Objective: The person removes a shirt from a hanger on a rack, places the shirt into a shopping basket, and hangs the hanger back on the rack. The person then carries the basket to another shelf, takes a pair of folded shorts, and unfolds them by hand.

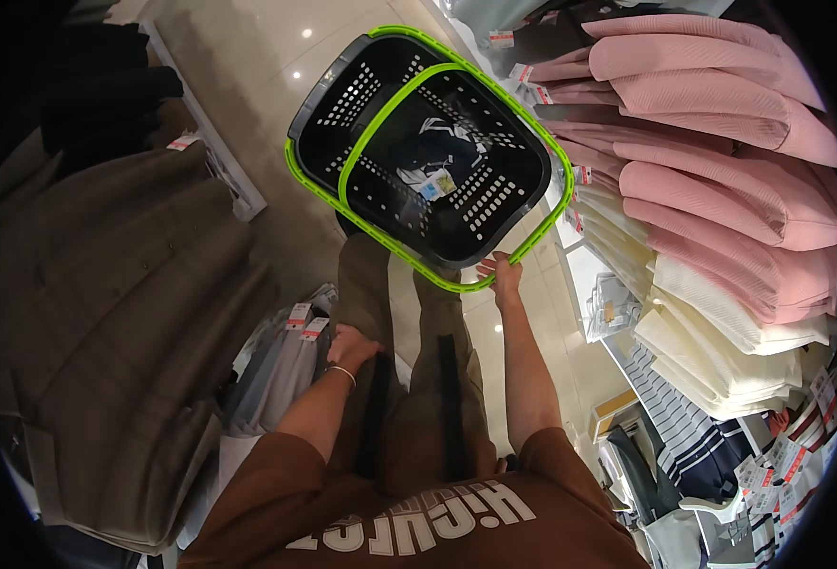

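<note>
A black basket [342,142] with a bright green rim and handle is in front of my legs. Inside it lies a dark and white item [442,152] with a small printed label. My right hand [502,275] has its fingers wrapped on the green rim at the basket's near right corner. At my left thigh, my left hand [353,347] rests near the trouser leg, a thin bracelet on its wrist. Its fingers are curled, and what they may hold is hidden.
Dark brown garments [134,275] hang on the left, with grey tagged clothes [276,370] beside my left arm. On the right hang pink garments [712,104], cream ones [712,351] and striped ones [679,417]. A white shelf edge [205,133] stands at upper left.
</note>
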Motion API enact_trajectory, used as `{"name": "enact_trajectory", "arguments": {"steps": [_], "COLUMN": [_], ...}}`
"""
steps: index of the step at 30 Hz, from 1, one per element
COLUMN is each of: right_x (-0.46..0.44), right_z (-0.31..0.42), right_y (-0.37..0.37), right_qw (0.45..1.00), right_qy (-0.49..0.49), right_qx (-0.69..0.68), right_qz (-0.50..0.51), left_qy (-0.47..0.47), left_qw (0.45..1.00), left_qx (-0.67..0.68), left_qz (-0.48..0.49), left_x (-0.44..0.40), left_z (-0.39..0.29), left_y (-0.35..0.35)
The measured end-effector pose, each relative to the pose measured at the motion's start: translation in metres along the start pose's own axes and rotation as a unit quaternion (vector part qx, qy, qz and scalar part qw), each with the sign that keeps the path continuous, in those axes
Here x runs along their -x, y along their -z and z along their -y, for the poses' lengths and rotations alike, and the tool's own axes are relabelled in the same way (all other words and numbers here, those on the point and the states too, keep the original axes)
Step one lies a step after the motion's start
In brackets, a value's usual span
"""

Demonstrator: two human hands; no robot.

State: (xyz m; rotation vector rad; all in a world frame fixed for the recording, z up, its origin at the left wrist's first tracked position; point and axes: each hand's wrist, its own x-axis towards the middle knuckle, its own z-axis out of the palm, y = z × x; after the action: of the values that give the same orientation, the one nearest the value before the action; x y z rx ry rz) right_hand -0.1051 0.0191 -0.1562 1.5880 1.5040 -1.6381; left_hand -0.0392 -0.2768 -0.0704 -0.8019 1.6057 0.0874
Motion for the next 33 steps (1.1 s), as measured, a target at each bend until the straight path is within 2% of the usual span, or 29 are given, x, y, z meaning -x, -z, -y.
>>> {"name": "enact_trajectory", "arguments": {"steps": [3,6,12,19,28,33], "right_x": [0.001,0.006,0.000,0.009,0.050,0.092], "right_z": [0.005,0.011,0.000,0.004,-0.012,-0.004], "right_y": [-0.002,-0.015,-0.031,-0.054,-0.146,-0.187], "right_qw": [1.000,0.986,0.978,0.961,0.937,0.921], "right_qy": [-0.016,-0.060,-0.034,-0.056,-0.125,-0.125], "right_qx": [-0.021,-0.153,-0.187,-0.258,-0.320,-0.352], "right_qz": [0.007,-0.032,-0.085,-0.083,-0.058,0.109], "left_qy": [0.002,0.003,-0.002,-0.009,-0.050,-0.121], "left_qw": [1.000,1.000,1.000,1.000,0.999,0.990], "left_qx": [-0.002,-0.006,-0.010,0.005,0.004,-0.034], "left_qz": [-0.004,0.002,0.002,0.005,-0.017,-0.060], "left_x": [-0.003,-0.008,-0.007,-0.004,-0.011,-0.005], "left_z": [-0.003,-0.006,-0.015,-0.026,-0.020,-0.001], "left_y": [0.001,-0.002,-0.005,-0.005,0.016,0.043]}}
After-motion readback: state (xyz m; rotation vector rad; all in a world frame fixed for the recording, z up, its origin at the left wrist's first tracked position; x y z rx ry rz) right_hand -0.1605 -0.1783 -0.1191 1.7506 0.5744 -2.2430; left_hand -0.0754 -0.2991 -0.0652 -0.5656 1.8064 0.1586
